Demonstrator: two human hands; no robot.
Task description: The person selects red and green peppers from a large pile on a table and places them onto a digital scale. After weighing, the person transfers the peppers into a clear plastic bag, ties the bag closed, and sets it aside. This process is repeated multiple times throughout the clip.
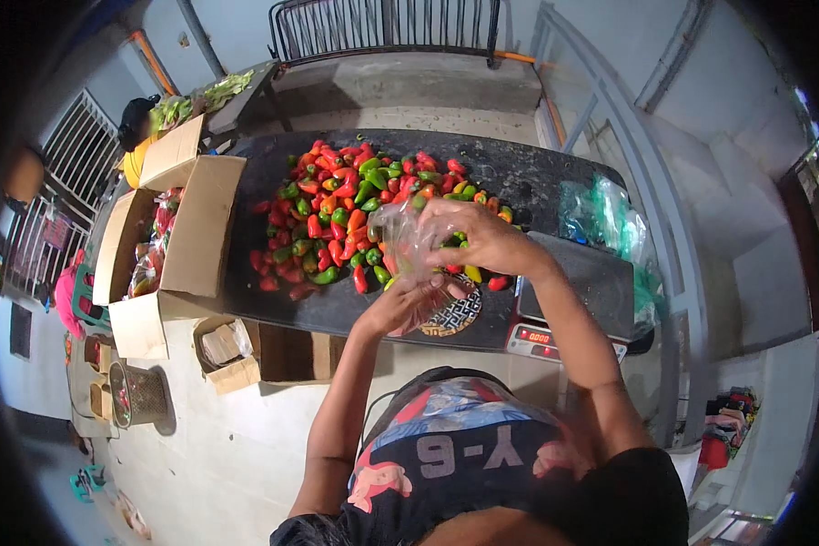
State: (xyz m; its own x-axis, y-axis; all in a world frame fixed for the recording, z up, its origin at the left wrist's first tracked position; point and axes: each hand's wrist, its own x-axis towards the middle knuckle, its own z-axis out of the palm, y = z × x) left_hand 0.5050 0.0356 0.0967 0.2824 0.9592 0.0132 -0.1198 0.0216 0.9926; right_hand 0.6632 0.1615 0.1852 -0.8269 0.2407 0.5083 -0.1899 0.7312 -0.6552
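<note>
A clear plastic bag [404, 235] is stretched between my two hands over the dark table. My left hand [409, 300] grips its lower part, near a round patterned mat [454, 310]. My right hand [474, 235] holds the bag's upper right side, with the fingers curled at the film. Whether anything lies inside the bag is hard to tell. Beyond and to the left spreads a heap of red, green and orange peppers [338, 228], partly hidden by the bag and my right hand. To the right, a digital scale [577, 280] stands partly under my right forearm.
An open cardboard box [201, 225] with bagged peppers [149, 271] stands at the table's left. Clear and green plastic bags [611, 218] lie at the right end. Lower boxes [286, 351] and a wastebasket [138, 392] are at the left. Two people are partly visible far left.
</note>
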